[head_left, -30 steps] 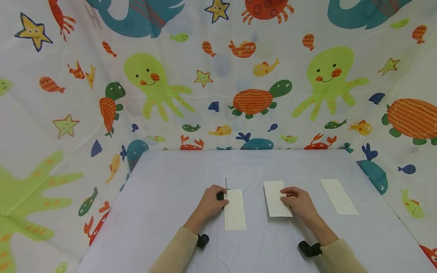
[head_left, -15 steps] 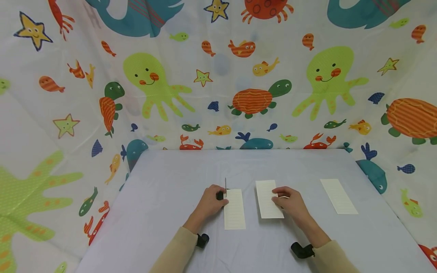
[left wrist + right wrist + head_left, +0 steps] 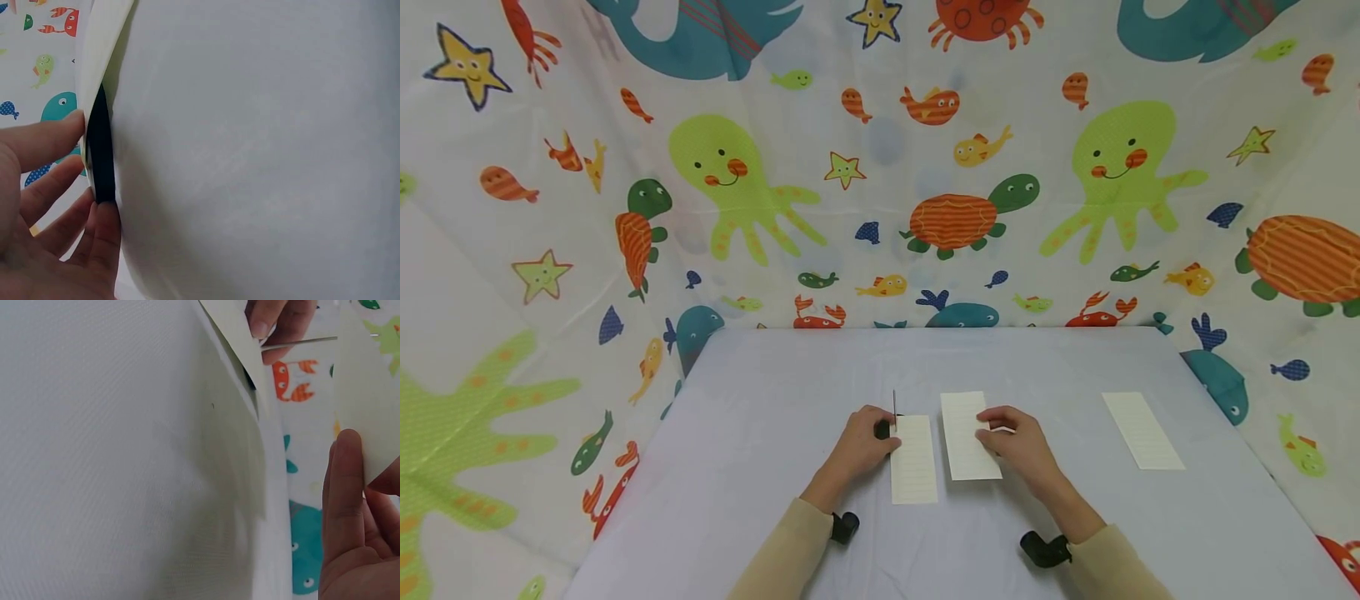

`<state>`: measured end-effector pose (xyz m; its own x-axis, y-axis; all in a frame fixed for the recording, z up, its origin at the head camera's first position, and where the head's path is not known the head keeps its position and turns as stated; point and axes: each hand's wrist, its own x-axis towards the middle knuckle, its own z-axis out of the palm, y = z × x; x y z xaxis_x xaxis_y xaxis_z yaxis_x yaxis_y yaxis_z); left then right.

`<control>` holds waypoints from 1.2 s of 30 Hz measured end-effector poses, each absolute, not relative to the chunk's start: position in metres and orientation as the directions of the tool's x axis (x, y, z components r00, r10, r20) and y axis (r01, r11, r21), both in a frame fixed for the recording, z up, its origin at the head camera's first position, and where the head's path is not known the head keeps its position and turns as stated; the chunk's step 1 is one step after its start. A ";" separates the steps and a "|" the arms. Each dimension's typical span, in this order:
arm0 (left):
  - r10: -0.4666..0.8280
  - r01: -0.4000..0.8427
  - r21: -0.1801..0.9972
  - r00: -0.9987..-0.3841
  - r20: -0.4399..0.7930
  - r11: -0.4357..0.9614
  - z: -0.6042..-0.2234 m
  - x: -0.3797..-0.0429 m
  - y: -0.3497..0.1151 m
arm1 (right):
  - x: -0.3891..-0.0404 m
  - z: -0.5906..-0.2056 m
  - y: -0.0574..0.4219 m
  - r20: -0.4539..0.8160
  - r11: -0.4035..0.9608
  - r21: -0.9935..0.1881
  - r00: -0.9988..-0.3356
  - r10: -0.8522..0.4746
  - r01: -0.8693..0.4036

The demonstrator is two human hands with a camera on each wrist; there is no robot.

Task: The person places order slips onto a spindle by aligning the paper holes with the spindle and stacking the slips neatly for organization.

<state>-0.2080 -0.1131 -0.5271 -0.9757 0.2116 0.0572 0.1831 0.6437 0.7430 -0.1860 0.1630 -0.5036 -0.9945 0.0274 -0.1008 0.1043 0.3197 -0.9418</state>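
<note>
My left hand (image 3: 859, 443) steadies a bill spike, its thin metal rod (image 3: 894, 402) standing upright from a dark base. The base (image 3: 102, 153) shows as a flat black strip at my left fingertips in the left wrist view. Over the base lies a lined cream paper slip (image 3: 914, 471), the rod at its upper left corner and my thumb at its left edge. My right hand (image 3: 1018, 442) pinches a second lined slip (image 3: 966, 437) by its right edge, raised and tilted just right of the first. The rod overlaps this slip's edge in the right wrist view.
A third lined slip (image 3: 1144, 431) lies flat toward the right side of the table. White cloth covers the table (image 3: 760, 383). A curtain (image 3: 880, 242) printed with sea animals hangs behind and at both sides.
My right hand has moved left with its slip, closing much of the distance to the bill spike. My left hand, the first slip and the third slip have stayed in place.
</note>
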 end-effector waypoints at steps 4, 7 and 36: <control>0.212 0.180 0.743 -0.976 0.053 0.645 -0.527 -0.208 -0.113 | -0.186 -0.502 0.157 -0.083 0.307 -0.948 -0.996 0.026 0.087; 0.213 0.184 0.735 -0.975 0.055 0.653 -0.526 -0.207 -0.112 | -0.186 -0.501 0.153 -0.073 0.299 -0.951 -0.997 0.022 0.076; 0.180 0.155 0.726 -0.983 0.043 0.670 -0.517 -0.206 -0.111 | -0.187 -0.477 0.124 0.018 0.274 -0.962 -1.000 0.011 -0.014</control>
